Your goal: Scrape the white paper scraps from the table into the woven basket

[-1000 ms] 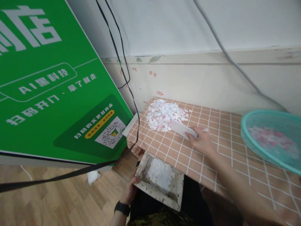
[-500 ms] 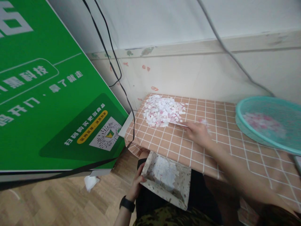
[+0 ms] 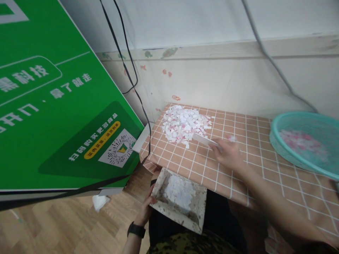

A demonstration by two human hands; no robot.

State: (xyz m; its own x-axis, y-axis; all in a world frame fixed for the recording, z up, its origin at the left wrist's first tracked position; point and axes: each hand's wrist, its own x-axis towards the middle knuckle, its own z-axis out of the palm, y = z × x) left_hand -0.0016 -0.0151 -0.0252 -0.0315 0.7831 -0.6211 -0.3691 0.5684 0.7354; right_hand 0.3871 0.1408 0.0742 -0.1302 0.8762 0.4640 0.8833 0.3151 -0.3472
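On the table with a brown checked cloth [image 3: 196, 164] lies a heap of small white and pink paper scraps [image 3: 182, 123]. My right hand [image 3: 228, 152] pinches a flat white strip [image 3: 203, 139], its far end at the heap's near right edge; its material I cannot tell. Below the table's front edge, my left hand [image 3: 148, 204] grips the left side of a speckled, shallow rectangular tray [image 3: 182, 216]. White paper scraps [image 3: 178, 192] cover part of the tray's bottom. A few pinkish scraps [image 3: 232, 138] lie just behind my right hand.
A turquoise plastic basket [image 3: 280, 144] with pink and white scraps stands at the right. To the left rises a green sign panel [image 3: 23, 151]. A black cable [image 3: 141, 102] hangs past the table's left corner. White crumpled stuff [image 3: 100, 203] lies on the wooden floor.
My right hand has shifted slightly right and toward me with the strip, drawing back from the heap. The tray in my left hand sits a little further left as the view shifts.
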